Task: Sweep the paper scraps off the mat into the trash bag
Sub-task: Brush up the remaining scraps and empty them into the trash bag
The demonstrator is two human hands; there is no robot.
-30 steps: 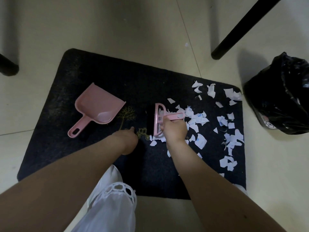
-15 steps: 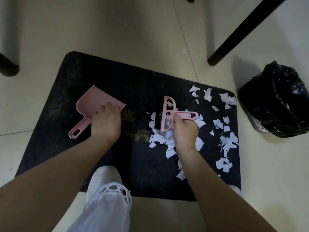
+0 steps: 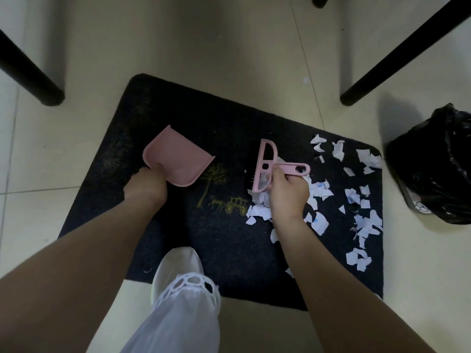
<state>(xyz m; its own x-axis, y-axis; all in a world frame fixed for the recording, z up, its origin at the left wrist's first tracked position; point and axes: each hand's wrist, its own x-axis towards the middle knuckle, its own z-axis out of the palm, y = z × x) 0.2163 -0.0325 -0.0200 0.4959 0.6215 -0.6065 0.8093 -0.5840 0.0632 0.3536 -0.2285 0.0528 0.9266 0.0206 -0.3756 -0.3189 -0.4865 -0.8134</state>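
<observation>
Since half a second ago, the left hand (image 3: 146, 186) has slid off the pink dustpan (image 3: 177, 157) scoop to grip its handle. From the head view, the right hand (image 3: 288, 194) grips the pink brush (image 3: 265, 169) handle, bristles toward 9 o'clock. Paper scraps (image 3: 362, 197) crowd the mat (image 3: 229, 245) toward its 3 o'clock edge; bare mat separates brush and dustpan. At 3 o'clock, on the floor beyond that edge, sits the black trash bag (image 3: 433, 169).

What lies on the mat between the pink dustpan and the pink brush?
In the head view, only bare dark mat with its gold tree print lies between dustpan and brush; no scraps there.
</observation>
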